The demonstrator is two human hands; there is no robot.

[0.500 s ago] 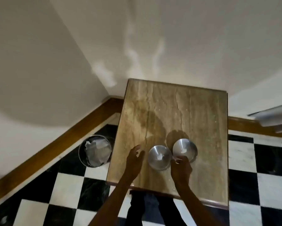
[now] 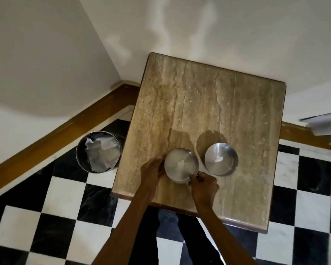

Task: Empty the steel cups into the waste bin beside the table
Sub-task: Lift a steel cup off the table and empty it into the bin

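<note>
Stone-topped table (image 2: 199,104) in a corner: first cup being taken up.
Left hand (image 2: 151,169) and right hand (image 2: 204,183) both grasp the near cup (image 2: 181,165) (paper scrap inside); next, carry it left and tip over the bin (image 2: 98,151); second cup (image 2: 221,159) waits.

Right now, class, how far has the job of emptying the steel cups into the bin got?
Nothing looks emptied yet: the left cup and the right cup each hold a small white scrap. In hand: the left hand and right hand are closed on the left cup's sides, on the table. Left: tipping both into the waste bin, which holds crumpled paper.
</note>
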